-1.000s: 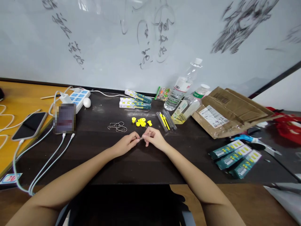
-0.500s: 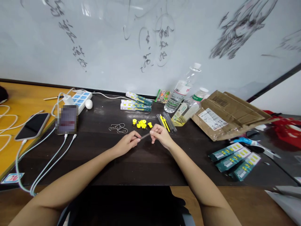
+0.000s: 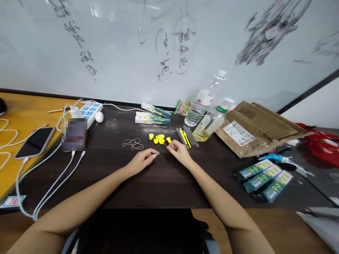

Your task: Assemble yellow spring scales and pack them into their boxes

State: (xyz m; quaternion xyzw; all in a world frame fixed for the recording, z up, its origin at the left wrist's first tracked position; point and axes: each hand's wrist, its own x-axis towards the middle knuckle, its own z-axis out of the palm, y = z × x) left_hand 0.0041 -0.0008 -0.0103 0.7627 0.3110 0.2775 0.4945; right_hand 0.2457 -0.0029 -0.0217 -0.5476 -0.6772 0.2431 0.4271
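Observation:
My left hand (image 3: pixel 143 160) rests on the dark table (image 3: pixel 164 183) and pinches a small metal spring (image 3: pixel 156 153) at its fingertips. A short way to the right, my right hand (image 3: pixel 179 151) lies with its fingers loosely curled and nothing visible in them. Its fingertips are just below a cluster of small yellow plastic parts (image 3: pixel 159 138). A bundle of grey and yellow strips (image 3: pixel 187 137) lies beyond the right hand. Thin wire hooks (image 3: pixel 133 144) lie left of the yellow parts.
Green boxes (image 3: pixel 152 118) and two plastic bottles (image 3: pixel 203 102) stand at the back. A cardboard parcel (image 3: pixel 254 127) lies right, green packs (image 3: pixel 265 180) and blue scissors (image 3: pixel 275 158) nearer. A power strip (image 3: pixel 88 111), phone (image 3: pixel 34 141) and white cables (image 3: pixel 53 183) lie left.
The spring was stretched between both hands; my right hand has let go of it and dropped to the table. The spring is now short at my left fingertips.

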